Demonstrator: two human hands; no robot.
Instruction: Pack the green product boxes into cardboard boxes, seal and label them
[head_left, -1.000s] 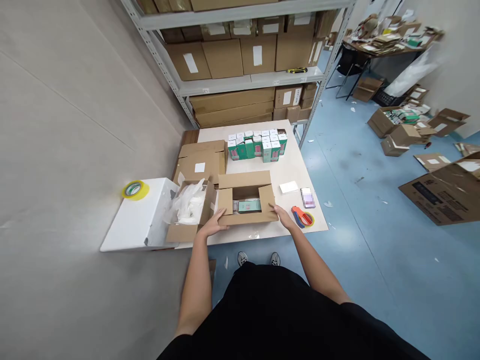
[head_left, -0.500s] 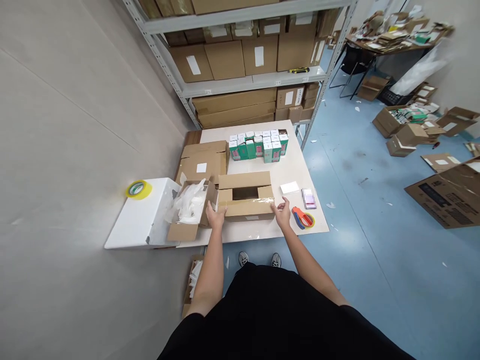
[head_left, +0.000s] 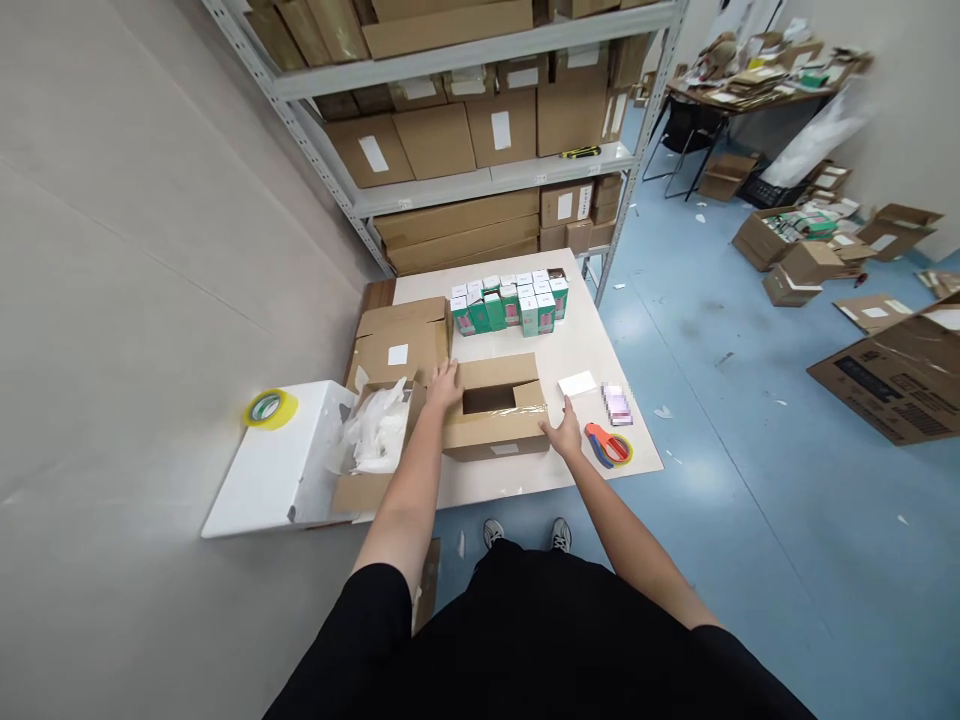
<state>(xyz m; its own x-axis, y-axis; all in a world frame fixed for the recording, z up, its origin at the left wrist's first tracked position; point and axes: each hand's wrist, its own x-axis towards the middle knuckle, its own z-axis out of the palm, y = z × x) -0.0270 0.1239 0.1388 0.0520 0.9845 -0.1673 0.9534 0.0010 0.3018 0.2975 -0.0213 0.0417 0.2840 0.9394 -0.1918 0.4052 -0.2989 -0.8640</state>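
Observation:
A brown cardboard box [head_left: 496, 420] stands on the white table [head_left: 562, 470] in front of me, its near flap folded down and a dark gap open at the top. My left hand [head_left: 444, 385] rests flat on the box's far left corner, fingers spread. My right hand [head_left: 564, 436] presses against the box's right side, fingers apart. An orange tape dispenser [head_left: 609, 446] lies just right of my right hand.
An open box of white plastic bags [head_left: 377, 430] sits left of the box, with a closed carton [head_left: 399, 340] behind. Green and white small boxes [head_left: 510, 300] stand at the table's back. A yellow tape roll [head_left: 268, 408] lies on a white side surface. Shelves with cartons stand behind.
The box's near and side flaps have been folded over, hiding the green item inside. My left hand moved from the near left corner to the far left corner.

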